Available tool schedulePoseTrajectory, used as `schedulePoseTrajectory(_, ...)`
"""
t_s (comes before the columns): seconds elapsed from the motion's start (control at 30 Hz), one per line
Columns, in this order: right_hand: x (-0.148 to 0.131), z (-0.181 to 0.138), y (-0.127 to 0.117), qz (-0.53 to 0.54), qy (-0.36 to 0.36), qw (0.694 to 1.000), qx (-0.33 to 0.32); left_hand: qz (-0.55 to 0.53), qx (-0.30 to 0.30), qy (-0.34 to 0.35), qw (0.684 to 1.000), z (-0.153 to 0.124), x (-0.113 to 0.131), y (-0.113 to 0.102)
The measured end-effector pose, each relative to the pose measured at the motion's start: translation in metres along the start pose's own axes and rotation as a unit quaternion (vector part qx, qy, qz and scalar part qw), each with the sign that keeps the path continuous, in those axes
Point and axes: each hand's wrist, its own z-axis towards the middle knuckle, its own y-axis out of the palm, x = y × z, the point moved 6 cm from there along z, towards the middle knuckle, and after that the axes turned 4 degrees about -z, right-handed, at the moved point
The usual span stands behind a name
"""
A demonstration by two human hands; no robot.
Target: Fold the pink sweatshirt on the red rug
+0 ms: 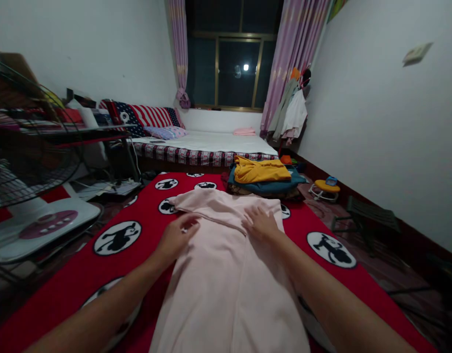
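Note:
A pale pink garment lies lengthwise on a red cloth with black-and-white round figures. Its far part is turned over into a flap across the top, and a seam runs down its middle. I cannot tell what kind of garment it is. At its left edge, just below the flap, is my left hand, fingers curved and apart with a gap at the thumb. My right hand rests on the flap's right side, palm down with fingers spread.
Folded clothes, a yellow one over a dark teal one, are stacked past the garment. A fan stands left. At right are a small yellow-topped stool and a dark folding stool. A bed lies under the window.

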Motion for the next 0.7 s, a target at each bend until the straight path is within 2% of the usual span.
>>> schedulePoseTrajectory(0.03,-0.003,-0.002,0.009,0.009,0.004,1.000,0.003,-0.075,0.098,-0.057,0.991,0.017,-0.014,-0.024)
schedulePoseTrajectory(0.07,-0.005,-0.004,0.019,0.017,0.008,1.000,0.005,-0.139,0.173,-0.122,0.967,0.030,-0.029,-0.044)
schedulePoseTrajectory(0.1,-0.006,-0.006,0.027,0.022,0.012,1.000,0.008,-0.167,0.205,-0.162,0.951,0.042,-0.039,-0.056)
schedulePoseTrajectory(0.13,-0.006,-0.008,0.033,0.025,0.014,0.999,0.014,-0.190,0.219,-0.198,0.936,0.052,-0.047,-0.064)
schedulePoseTrajectory(0.2,-0.006,-0.009,0.039,0.028,0.011,0.999,0.025,-0.207,0.210,-0.238,0.925,0.068,-0.054,-0.067)
schedulePoseTrajectory(0.33,-0.004,-0.010,0.036,0.021,0.011,0.999,0.046,-0.246,0.197,-0.261,0.912,0.087,-0.060,-0.045)
schedulePoseTrajectory(0.47,-0.005,-0.011,0.034,0.040,0.007,0.998,0.057,-0.277,0.230,-0.201,0.911,0.104,-0.052,-0.021)
schedulePoseTrajectory(0.53,-0.002,-0.010,0.035,0.085,0.004,0.995,0.057,-0.292,0.244,-0.147,0.913,0.110,-0.034,-0.014)
schedulePoseTrajectory(0.57,0.002,-0.010,0.034,0.141,0.008,0.988,0.065,-0.300,0.247,-0.122,0.913,0.110,-0.021,-0.011)
schedulePoseTrajectory(0.6,0.006,-0.009,0.032,0.215,0.016,0.973,0.080,-0.308,0.239,-0.092,0.917,0.108,-0.006,-0.009)
schedulePoseTrajectory(0.67,0.018,-0.011,0.026,0.358,0.037,0.926,0.115,-0.312,0.185,-0.003,0.932,0.091,0.033,-0.004)
schedulePoseTrajectory(0.7,0.023,-0.014,0.022,0.413,0.049,0.900,0.130,-0.298,0.119,0.078,0.944,0.075,0.058,0.000)
